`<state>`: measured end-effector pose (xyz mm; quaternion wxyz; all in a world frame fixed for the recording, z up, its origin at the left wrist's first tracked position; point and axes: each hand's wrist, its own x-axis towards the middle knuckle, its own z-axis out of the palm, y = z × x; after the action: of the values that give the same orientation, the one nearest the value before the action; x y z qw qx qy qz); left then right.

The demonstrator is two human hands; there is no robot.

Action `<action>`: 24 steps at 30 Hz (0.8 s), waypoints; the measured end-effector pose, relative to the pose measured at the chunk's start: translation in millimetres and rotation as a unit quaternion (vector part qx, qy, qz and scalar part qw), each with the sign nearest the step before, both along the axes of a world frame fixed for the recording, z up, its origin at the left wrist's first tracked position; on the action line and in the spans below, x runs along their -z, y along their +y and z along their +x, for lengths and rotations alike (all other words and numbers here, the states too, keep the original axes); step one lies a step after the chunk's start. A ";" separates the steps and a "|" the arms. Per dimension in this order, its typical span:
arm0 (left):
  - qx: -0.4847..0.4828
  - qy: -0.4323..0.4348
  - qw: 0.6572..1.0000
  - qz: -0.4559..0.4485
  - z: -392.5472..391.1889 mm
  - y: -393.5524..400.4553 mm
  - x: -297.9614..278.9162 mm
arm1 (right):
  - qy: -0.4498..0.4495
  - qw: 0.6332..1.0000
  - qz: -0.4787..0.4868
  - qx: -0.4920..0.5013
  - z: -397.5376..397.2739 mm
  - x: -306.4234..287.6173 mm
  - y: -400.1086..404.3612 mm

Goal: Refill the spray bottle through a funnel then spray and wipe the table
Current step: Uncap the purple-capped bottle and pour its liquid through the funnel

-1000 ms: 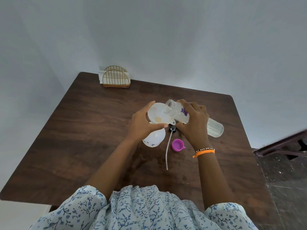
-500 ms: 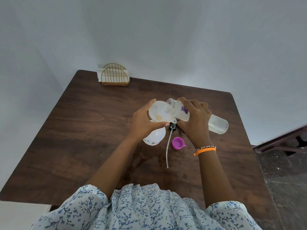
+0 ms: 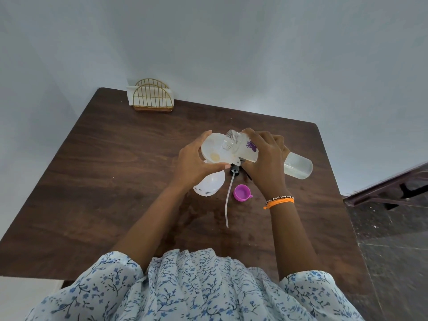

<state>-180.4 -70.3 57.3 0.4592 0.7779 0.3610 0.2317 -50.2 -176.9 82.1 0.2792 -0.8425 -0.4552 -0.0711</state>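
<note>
My left hand (image 3: 194, 162) grips the rim of a white funnel (image 3: 214, 149) that sits in the neck of a white spray bottle (image 3: 209, 182) standing on the dark wooden table (image 3: 97, 181). My right hand (image 3: 266, 161) holds a clear refill bottle (image 3: 297, 166) tipped on its side, its open mouth over the funnel bowl. A little pale liquid lies in the funnel. The black spray head with its long dip tube (image 3: 228, 200) lies on the table between my hands. A purple cap (image 3: 242, 192) rests beside it.
A gold wire napkin holder (image 3: 151, 98) with white napkins stands at the table's far left corner against the grey wall. Wet patches mark the wood near my body. A dark stone floor and a bench frame (image 3: 391, 191) lie to the right.
The refill bottle's base has risen a little, tipping it further towards the funnel. Both hands keep their holds in much the same place.
</note>
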 end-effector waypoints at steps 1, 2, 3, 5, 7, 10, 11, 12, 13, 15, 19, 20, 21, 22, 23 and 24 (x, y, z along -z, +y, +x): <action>0.000 -0.001 1.000 -0.001 -0.1 0.0 -0.4 | -0.003 1.000 0.000 0.000 0.2 0.5 0.1; 0.001 -0.002 1.000 -0.002 -0.2 -0.1 -0.8 | -0.004 1.000 0.000 -0.001 0.1 0.8 0.0; 0.001 -0.002 1.000 -0.003 -0.5 -0.3 -1.0 | -0.003 1.000 0.001 -0.002 -0.1 1.3 0.0; 0.001 -0.003 1.000 -0.005 -1.0 0.2 -0.4 | 0.000 1.000 0.001 -0.001 -0.7 2.2 0.3; 0.000 -0.003 1.000 -0.006 -1.1 0.3 0.5 | -0.002 1.000 -0.001 0.000 -1.3 2.8 0.7; -0.001 0.001 1.000 -0.006 -0.3 0.0 1.6 | -0.006 1.000 -0.002 0.001 -1.9 2.9 1.2; 0.000 0.002 1.000 -0.007 -0.4 0.3 1.6 | -0.007 1.000 -0.001 0.001 -2.2 2.6 1.6; -0.001 0.002 1.000 -0.009 -0.4 0.2 1.3 | -0.007 1.000 -0.001 0.000 -2.5 1.9 1.8; -0.002 0.001 1.000 -0.010 -0.6 0.3 1.1 | -0.007 1.000 -0.001 -0.001 -2.9 1.0 1.9; -0.004 -0.003 1.000 -0.010 -1.1 0.2 0.2 | -0.007 1.000 -0.002 -0.002 -3.6 -0.5 2.1; 0.000 -0.006 1.000 -0.011 -1.6 -0.6 -1.2 | -0.011 1.000 0.001 -0.004 -3.0 -0.1 2.8; 0.001 -0.007 1.000 -0.011 -1.6 -0.5 -1.3 | -0.015 1.000 0.002 -0.004 -2.7 0.3 2.9; 0.001 -0.007 1.000 -0.011 -1.7 -0.3 -1.4 | -0.018 1.000 0.002 -0.004 -2.5 0.6 3.2; 0.001 -0.008 1.000 -0.011 -1.7 -0.3 -1.6 | -0.018 1.000 0.001 -0.005 -2.5 0.9 3.4; 0.001 -0.009 1.000 -0.012 -1.8 -0.1 -1.7 | -0.019 1.000 0.000 -0.005 -2.7 0.9 3.6; 0.001 -0.009 1.000 -0.012 -1.7 -0.1 -1.8 | -0.020 1.000 -0.001 -0.005 -2.9 1.0 3.9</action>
<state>-182.1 -70.4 59.0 0.4721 0.7707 0.3585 0.2335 -53.1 -173.0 81.2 0.2697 -0.8386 -0.4654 -0.0860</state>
